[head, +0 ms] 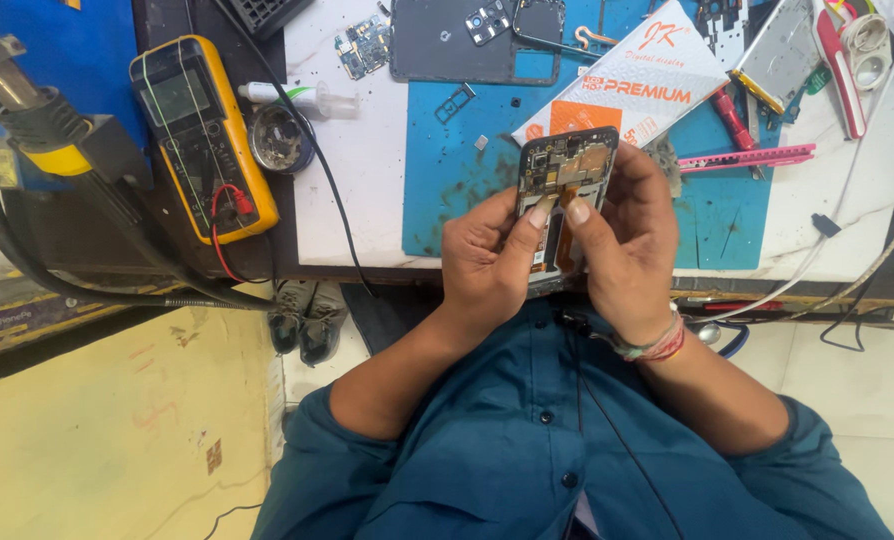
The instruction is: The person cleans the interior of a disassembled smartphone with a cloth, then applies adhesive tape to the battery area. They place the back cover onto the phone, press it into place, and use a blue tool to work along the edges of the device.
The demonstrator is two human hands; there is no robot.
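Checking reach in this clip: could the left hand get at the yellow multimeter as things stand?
Probably not right away: the left hand is gripping the opened phone with the right hand. The multimeter lies unobstructed to its left.

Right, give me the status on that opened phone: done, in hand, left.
Done: the back cover is off and lies on the blue mat, with a small board beside it. In hand: the left hand and right hand hold the opened phone, thumbs on its orange flex. Left: the cover remains off.
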